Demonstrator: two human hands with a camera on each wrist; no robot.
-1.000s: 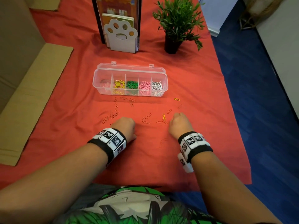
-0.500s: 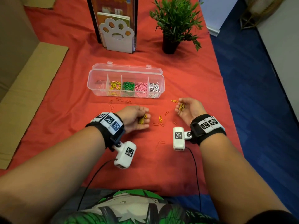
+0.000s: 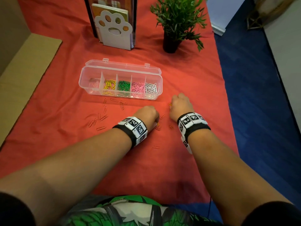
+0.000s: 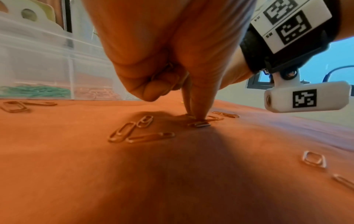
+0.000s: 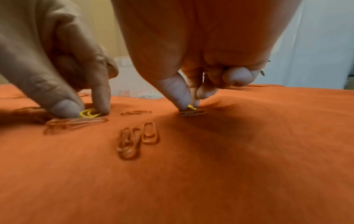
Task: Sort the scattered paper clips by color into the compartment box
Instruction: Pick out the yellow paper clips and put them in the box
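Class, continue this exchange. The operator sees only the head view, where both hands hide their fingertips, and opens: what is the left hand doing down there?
Observer: The left hand pinches a yellow clip between thumb and forefinger, down on the cloth.
Operator: And the right?
Observer: The right hand pinches a second yellow clip the same way.
Operator: Anything in its way?
Observer: A red clip lies directly beneath that one.

In the head view the left hand (image 3: 147, 115) and right hand (image 3: 180, 104) hide their own fingers. The leftmost compartment (image 3: 93, 84) of the box is too faint to read. The potted plant (image 3: 178, 18) is cut at the top edge.
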